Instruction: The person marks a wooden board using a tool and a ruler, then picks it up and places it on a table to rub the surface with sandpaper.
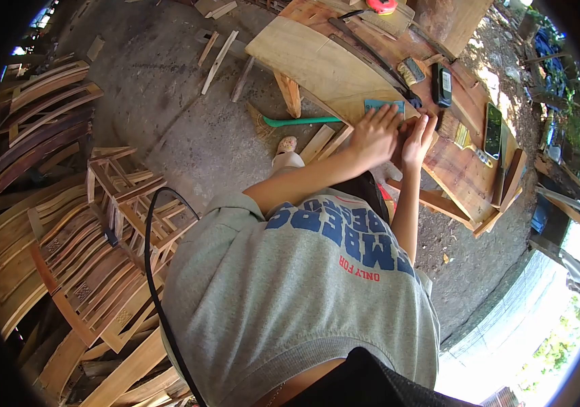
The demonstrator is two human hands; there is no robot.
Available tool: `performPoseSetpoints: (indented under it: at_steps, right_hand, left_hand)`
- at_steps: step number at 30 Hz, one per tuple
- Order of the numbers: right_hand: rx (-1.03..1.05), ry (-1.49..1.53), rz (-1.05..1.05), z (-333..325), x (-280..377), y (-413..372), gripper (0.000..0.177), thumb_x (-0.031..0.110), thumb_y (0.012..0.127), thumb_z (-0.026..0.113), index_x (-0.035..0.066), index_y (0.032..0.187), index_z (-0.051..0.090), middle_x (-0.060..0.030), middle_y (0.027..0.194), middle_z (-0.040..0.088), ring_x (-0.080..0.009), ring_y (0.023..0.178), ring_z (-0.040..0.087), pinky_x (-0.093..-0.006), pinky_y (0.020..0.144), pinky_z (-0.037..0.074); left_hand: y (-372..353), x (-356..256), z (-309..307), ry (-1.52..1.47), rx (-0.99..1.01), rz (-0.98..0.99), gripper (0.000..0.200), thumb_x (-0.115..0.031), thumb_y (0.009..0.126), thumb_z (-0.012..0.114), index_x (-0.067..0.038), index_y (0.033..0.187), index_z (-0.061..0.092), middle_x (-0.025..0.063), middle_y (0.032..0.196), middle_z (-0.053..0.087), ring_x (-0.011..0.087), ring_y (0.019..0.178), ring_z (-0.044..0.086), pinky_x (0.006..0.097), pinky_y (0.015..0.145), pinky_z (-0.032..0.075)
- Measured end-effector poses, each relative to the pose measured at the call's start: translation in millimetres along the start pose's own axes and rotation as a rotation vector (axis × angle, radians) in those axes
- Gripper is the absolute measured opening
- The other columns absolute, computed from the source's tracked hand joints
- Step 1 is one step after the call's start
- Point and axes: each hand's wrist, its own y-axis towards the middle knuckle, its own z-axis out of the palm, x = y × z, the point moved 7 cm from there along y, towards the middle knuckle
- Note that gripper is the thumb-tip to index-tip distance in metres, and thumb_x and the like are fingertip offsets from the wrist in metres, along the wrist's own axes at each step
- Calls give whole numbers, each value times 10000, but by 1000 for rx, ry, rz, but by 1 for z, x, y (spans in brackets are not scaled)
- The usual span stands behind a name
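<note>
My left hand point(375, 136) reaches in from the left with its fingers stretched out and lying flat. Its fingertips rest at a blue-green sheet point(371, 104) on the pale curved board point(324, 64). Close beside it, my right hand point(417, 139) is turned on edge and curled against a dark brown wooden piece point(398, 154). That piece is partly hidden between the two hands, and its full shape cannot be made out. A brush point(447, 127) lies just right of my right hand.
On the workbench point(463, 166) lie a phone point(493, 130), a black case point(441, 85), another brush point(411, 70) and a red tape measure point(382, 6). A green-handled tool point(303, 121) is below the board. Wooden frames point(127, 197) and slatted panels point(90, 254) crowd the left.
</note>
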Motion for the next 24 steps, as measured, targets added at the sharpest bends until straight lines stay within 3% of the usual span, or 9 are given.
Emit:
performPoseSetpoints:
  at_steps: [5,8,10,11,15,17,19,21,24]
  right_hand:
    - [17,88,30,1,4,-1,297,279,1064,350,21,1090,494,-13,608,502,-96,560,447,-263,549,376]
    - [-11,60,13,2,11,-3,280,261,1065,350,21,1087,492,-2,598,475,-88,547,419,-254,532,357]
    - [-7,-6,0,3,12,-3,278,255,1066,343,23,1086,495,4,596,467,-85,537,404,-248,528,343]
    - [-4,-7,0,4,10,-2,278,255,1066,343,23,1086,495,4,596,467,-85,537,404,-248,528,343]
    - [2,87,16,-4,-2,1,274,257,1065,348,33,1085,505,18,584,430,-70,527,371,-244,508,305]
    - [15,110,42,-3,-2,0,275,259,1065,349,36,1083,509,24,581,416,-64,524,358,-243,502,292]
    - [0,99,25,-3,6,-2,272,262,1065,356,46,1075,520,31,578,391,-56,520,335,-244,493,269]
    - [-13,110,39,-2,2,-2,270,264,1064,361,49,1073,525,32,582,391,-55,523,339,-245,494,274]
    - [-16,87,46,-2,3,-1,268,266,1063,368,55,1072,532,33,589,393,-56,529,346,-248,497,283]
  left_hand:
    - [21,144,-31,151,425,-619,455,-240,972,395,-43,1367,501,194,1358,549,331,1267,526,531,1061,403]
    - [30,166,-50,366,-127,-382,447,-235,951,393,-3,1312,519,228,1272,595,348,1181,577,513,989,444]
    - [21,120,-15,316,273,-489,452,-206,976,348,9,1346,494,209,1381,524,350,1281,507,506,1056,401]
    - [12,79,-7,215,59,-294,445,-204,961,389,33,1321,504,220,1337,559,351,1247,540,514,1042,411]
    - [-2,6,-7,-45,55,-26,386,-241,939,444,-66,1231,628,159,1314,595,309,1180,598,512,935,502]
    - [14,47,-24,71,287,-253,394,-234,962,410,-75,1257,617,170,1350,564,308,1211,576,520,986,465]
    - [19,126,-18,78,893,-650,392,-217,971,391,-83,1276,598,168,1387,530,316,1206,577,533,991,457]
    - [24,174,-45,316,-58,-312,419,-238,968,358,7,1260,533,238,1284,566,313,1156,590,515,869,533]
    - [21,137,-37,438,-81,-261,427,-251,961,376,22,1253,525,247,1270,572,301,1115,608,504,851,534]
